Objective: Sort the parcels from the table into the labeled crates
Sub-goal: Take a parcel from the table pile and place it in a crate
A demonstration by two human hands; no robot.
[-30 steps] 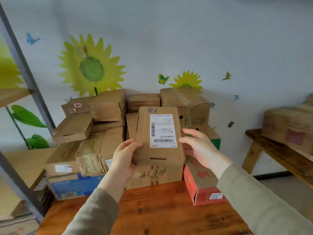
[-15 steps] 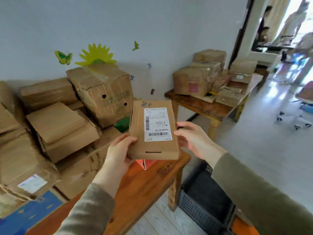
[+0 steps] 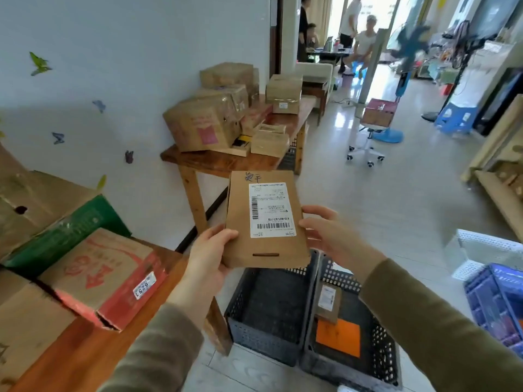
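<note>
Since a second ago the view has swung right, off the wall of stacked cartons, and the flat parcel has left the bench and now hangs above the crates on the floor. At the left, the bench (image 3: pixel 93 352) carries a red carton (image 3: pixel 104 275), a green-sided carton (image 3: pixel 70 222) and more behind them, so most of the sorting looks undone. Off its right corner the left hand (image 3: pixel 209 250) grips the parcel's lower left edge, thumb on the front. The flat parcel (image 3: pixel 266 222), label up, is in the air over the near black crate (image 3: pixel 263 343), which shows nothing inside where visible. The right hand (image 3: pixel 331 236) pinches the right edge lightly, thumb in front, fingers (image 3: pixel 319 212) reaching behind. A second black crate (image 3: pixel 351 373) with an orange label (image 3: pixel 338 336) holds one small parcel (image 3: pixel 328 301), seemingly the only one sorted. Farther right stand a white crate (image 3: pixel 478 250) and a blue crate (image 3: pixel 498 304); their contents I cannot tell.
</note>
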